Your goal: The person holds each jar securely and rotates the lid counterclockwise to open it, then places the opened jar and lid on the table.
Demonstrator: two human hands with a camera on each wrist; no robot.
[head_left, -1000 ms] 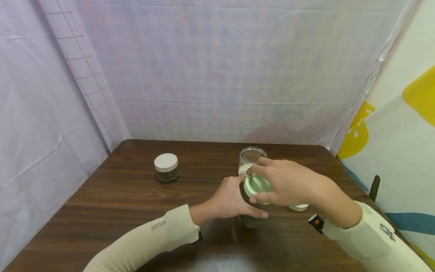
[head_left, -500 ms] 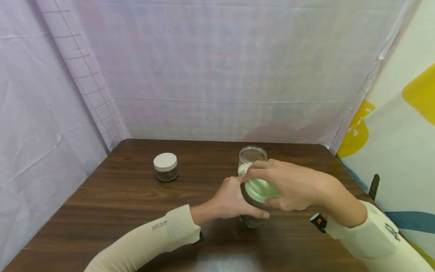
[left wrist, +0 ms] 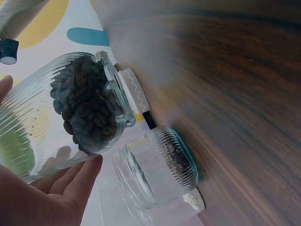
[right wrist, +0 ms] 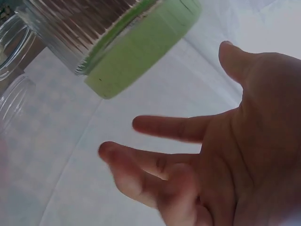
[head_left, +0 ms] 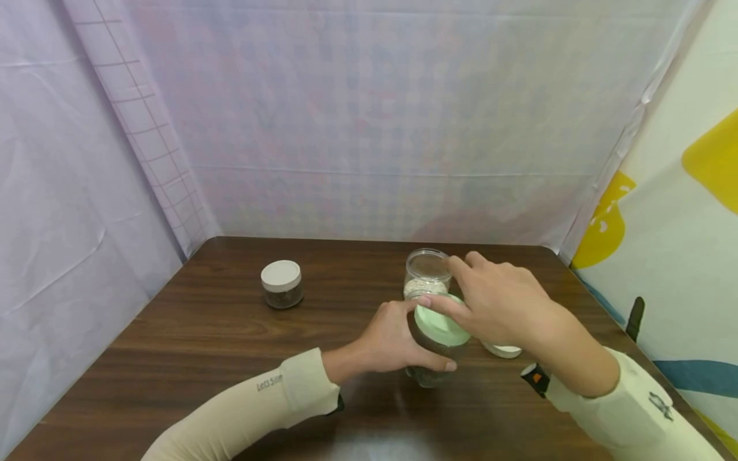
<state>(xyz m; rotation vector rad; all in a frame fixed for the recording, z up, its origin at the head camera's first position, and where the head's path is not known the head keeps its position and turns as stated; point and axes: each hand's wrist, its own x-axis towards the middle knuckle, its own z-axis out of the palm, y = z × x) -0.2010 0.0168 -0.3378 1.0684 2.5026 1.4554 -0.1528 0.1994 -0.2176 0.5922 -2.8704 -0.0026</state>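
Note:
My left hand grips a ribbed glass jar with a light green lid; dark beans lie inside the jar, tilted in the left wrist view. Over the lid's far right side is my right hand, its fingers spread; in the right wrist view a gap separates that hand from the green lid. Just behind stands a lidless clear jar of pale flakes. The left wrist view also shows an uncovered ribbed jar with dark bits near its base.
A small jar with a white lid stands at the back left of the dark wooden table. Another white lid lies right of the held jar, partly behind my right hand. White curtains enclose the back and sides.
My right hand, curled round the green lid half a second ago, has let go and swung up and back with its fingers spread. My left hand has stayed in place around the jar.

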